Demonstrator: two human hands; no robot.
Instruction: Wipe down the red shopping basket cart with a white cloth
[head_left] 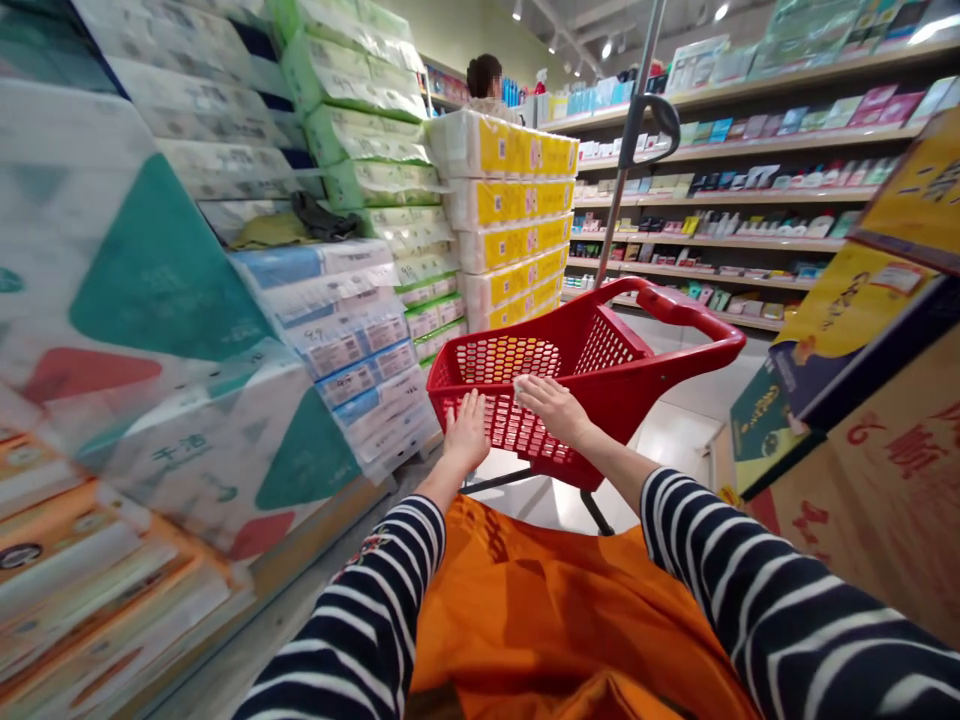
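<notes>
A red plastic shopping cart (pixel 600 330) with honeycomb-holed walls stands sideways in front of me. My left hand (pixel 468 432) is open, its outstretched fingers lying against the cart's near wall close to the left end. Farther right, my right hand (pixel 553 408) reaches over the same wall just below the rim. Under its fingertips shows a small white crumpled cloth (pixel 520 388), perhaps a tissue, pressed between fingers and cart. An orange apron (pixel 555 610) covers my front.
Tall stacks of wrapped tissue packs (pixel 517 205) line the left side. Boxes (pixel 847 330) crowd in on the right. Behind the cart runs a shelf wall (pixel 720 190) of small goods, with a metal pole (pixel 615 210) before it. A person (pixel 486 85) is beyond the stacks.
</notes>
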